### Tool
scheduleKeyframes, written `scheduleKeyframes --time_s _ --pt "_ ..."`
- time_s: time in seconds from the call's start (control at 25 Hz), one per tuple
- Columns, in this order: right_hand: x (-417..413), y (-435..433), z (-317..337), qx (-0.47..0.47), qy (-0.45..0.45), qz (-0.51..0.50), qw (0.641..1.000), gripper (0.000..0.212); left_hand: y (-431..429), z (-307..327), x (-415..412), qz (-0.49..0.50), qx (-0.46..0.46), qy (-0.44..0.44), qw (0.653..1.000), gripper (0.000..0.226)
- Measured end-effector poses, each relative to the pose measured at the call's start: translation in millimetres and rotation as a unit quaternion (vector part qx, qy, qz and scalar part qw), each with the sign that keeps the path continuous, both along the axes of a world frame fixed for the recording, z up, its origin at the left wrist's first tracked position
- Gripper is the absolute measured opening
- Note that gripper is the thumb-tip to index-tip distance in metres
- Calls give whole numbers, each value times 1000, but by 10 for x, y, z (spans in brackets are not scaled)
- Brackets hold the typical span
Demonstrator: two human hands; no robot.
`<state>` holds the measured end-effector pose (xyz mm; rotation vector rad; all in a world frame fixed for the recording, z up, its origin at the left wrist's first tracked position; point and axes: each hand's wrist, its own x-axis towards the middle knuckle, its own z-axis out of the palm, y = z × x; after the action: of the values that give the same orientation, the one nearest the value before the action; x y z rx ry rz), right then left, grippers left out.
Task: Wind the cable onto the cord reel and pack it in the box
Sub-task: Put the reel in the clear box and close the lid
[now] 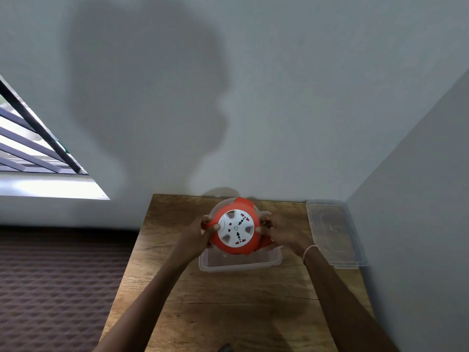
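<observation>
The cord reel (pixel 235 228) is round, orange, with a white socket face turned up toward me. It hangs over the clear plastic box (pixel 241 265), which stands open on the wooden table (pixel 215 308). My left hand (pixel 203 233) grips the reel's left edge and my right hand (pixel 275 232) grips its right edge, both closed on it. The cable itself is hidden; I cannot see any loose length of it.
The box's clear lid (pixel 335 232) lies flat at the table's right side, against the grey wall (pixel 418 199). A window with bars (pixel 30 148) is at the left. Dark patterned flooring (pixel 55 288) lies beyond the table's left edge.
</observation>
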<state>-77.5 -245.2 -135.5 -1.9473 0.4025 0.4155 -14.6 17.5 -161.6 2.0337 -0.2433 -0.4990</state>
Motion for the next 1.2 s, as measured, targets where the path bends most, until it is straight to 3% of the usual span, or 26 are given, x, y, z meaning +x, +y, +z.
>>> scheduleKeyframes --time_s 0.12,0.28,0.44,0.64,0.76,0.92,1.08,1.2 --pt "130 26 -125 -62 53 49 995 26 -18 -128 179 -64 146 -86 983 39" --pt "306 74 -333 -153 116 113 975 28 -79 -242 319 -109 257 -113 954 39" --pt "353 203 -500 -169 147 121 967 49 -164 -362 363 -141 339 -123 922 42" --pt "282 305 -724 -263 178 180 931 58 -282 -434 392 -172 367 -126 905 36" --pt "266 287 -774 -276 153 166 934 41 -331 -475 365 -184 378 -110 901 30" --pt "203 247 -794 -309 75 114 941 11 -349 -500 359 -164 366 -126 907 24" --pt "110 240 -807 -312 -2 98 945 13 -218 -529 313 -106 295 -135 940 31" --pt "53 272 -804 -322 -86 83 939 13 -125 -568 237 -43 239 -188 952 32"
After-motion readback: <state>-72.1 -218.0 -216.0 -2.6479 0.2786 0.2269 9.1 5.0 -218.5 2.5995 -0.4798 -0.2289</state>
